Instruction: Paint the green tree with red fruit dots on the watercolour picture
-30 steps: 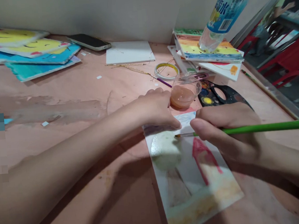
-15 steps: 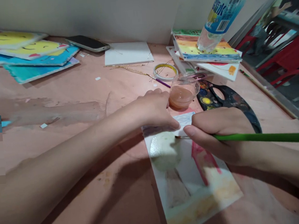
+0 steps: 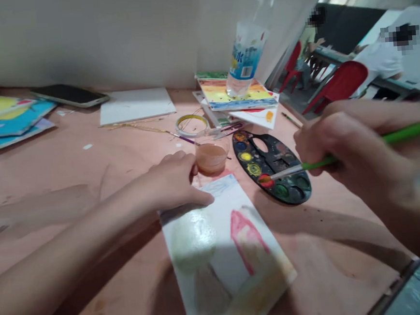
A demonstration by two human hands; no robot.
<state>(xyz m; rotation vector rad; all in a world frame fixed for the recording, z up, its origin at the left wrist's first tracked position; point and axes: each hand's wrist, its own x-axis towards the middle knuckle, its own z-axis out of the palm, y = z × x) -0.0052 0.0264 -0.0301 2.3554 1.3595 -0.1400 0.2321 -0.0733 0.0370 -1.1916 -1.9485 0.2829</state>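
Observation:
My right hand [image 3: 362, 150] grips a green-handled paintbrush [image 3: 317, 164]. The brush tip is at the red paint well of a dark oval palette [image 3: 280, 147]. My left hand [image 3: 177, 182] is open, its thumb stretched over the top edge of a painting [image 3: 231, 194] and its fingers beside a clear plastic cup [image 3: 213, 159] of brownish water. On the painting are a pale green round shape, a brownish trunk-like shape below it, a pink-red outline and a yellowish band at the bottom.
Behind the cup lie a tape roll [image 3: 193, 125], a thin purple brush [image 3: 184, 138] and a blank white panel [image 3: 136, 105]. A plastic bottle [image 3: 242, 67] stands on stacked paintings [image 3: 234, 99]. A phone [image 3: 70, 94] rests at back left. Two people sit beyond, near red chairs [image 3: 342, 84].
My right hand has moved the brush from the painting to the palette's red well. The camera view has turned right. My left hand stays at the painting's top edge.

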